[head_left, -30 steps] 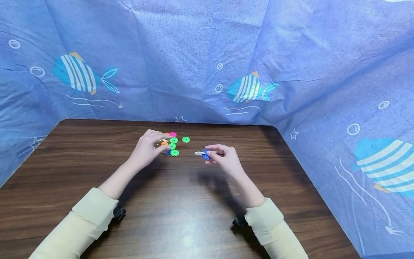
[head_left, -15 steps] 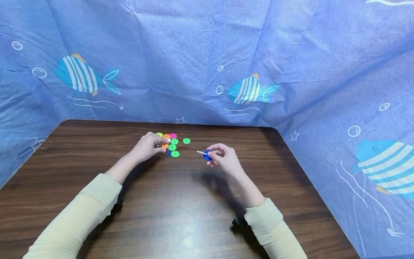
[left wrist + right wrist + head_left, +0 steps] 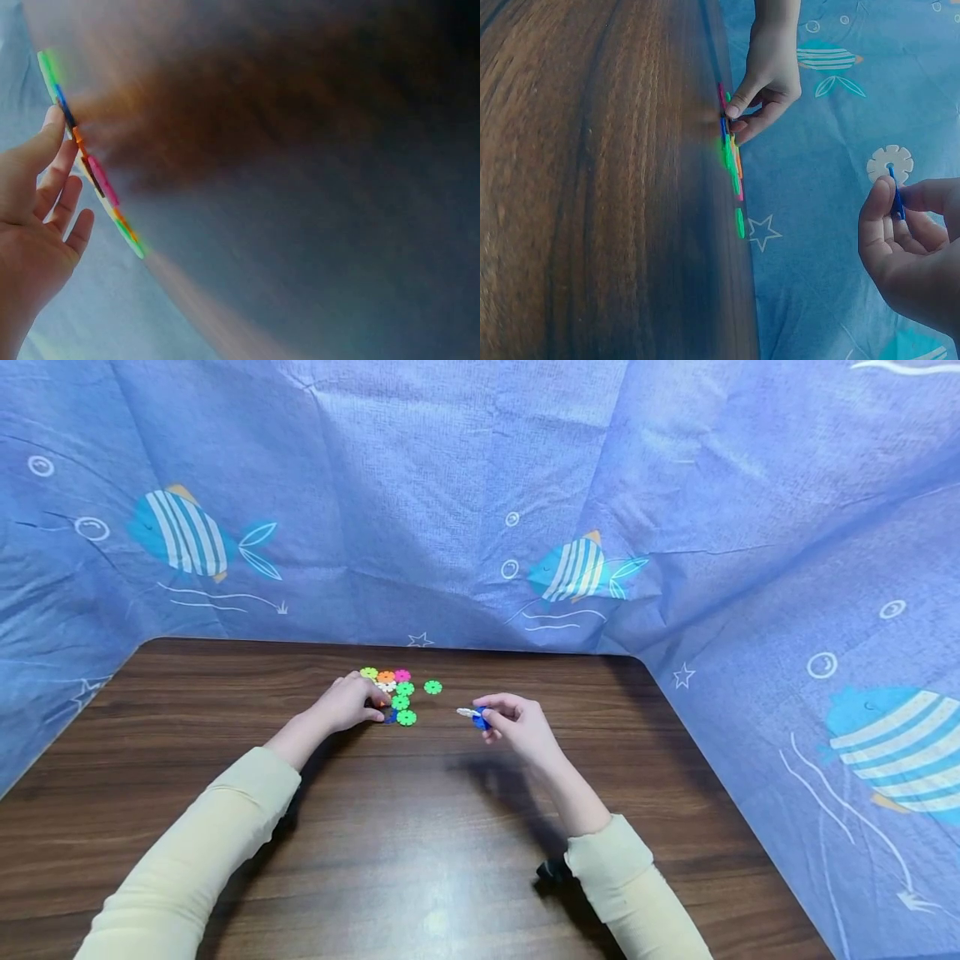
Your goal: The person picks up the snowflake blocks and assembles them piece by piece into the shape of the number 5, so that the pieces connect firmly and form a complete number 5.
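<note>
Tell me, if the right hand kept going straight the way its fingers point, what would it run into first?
Probably the green disc at the near edge of the pile of plastic discs. The right hand, pinching joined white and blue discs, points left toward it over bare table. Depth is uncertain.

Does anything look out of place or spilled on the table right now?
Nothing stands out. The snowflake discs lie flat in one loose cluster on the table, with one green disc a little apart to the right. The left hand touches the cluster; the right hand pinches joined blue and white discs.
</note>
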### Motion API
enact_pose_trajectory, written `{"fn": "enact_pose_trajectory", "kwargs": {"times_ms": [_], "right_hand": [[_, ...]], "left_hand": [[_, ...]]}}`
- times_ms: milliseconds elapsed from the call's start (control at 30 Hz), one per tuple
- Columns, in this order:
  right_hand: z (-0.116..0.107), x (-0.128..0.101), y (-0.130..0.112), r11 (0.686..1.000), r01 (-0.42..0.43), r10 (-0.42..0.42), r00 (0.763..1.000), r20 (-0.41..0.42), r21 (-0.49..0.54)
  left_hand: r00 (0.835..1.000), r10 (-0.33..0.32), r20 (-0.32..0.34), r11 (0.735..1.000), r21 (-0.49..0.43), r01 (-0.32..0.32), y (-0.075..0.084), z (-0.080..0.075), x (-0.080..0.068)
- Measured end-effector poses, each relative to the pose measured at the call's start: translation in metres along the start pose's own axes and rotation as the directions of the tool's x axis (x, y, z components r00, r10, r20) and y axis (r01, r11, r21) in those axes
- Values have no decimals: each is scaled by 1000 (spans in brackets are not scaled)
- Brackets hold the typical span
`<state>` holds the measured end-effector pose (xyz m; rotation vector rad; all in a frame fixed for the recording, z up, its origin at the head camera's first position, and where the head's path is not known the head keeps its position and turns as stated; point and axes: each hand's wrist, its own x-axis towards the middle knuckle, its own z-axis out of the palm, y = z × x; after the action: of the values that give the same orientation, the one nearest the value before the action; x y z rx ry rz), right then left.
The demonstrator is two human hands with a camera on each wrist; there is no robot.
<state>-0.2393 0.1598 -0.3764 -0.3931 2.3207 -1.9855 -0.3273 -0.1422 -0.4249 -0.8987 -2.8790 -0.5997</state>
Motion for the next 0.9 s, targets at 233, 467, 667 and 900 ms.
{"fn": "enact_pose_trajectory", "kwargs": {"times_ms": [233,467,667,900], "right_hand": [[0,1,0,1000,-1,1,1000,16,-16],[-1,2,-2,998,36,-33,998,53,-46],[0,0,-4,996,46,-41,997,59,-77],[1,-2,-5,995,63,-59,997,52,-77]], "left_hand": [[1000,-14,24,999,31,14,1,2,3],[997,-64,53,998,32,62,4,0,3],[997,-77,-3,997,-8,76,5,-1,1],[985,-159,-68,981,-120,150,10,-5,-6]]}}
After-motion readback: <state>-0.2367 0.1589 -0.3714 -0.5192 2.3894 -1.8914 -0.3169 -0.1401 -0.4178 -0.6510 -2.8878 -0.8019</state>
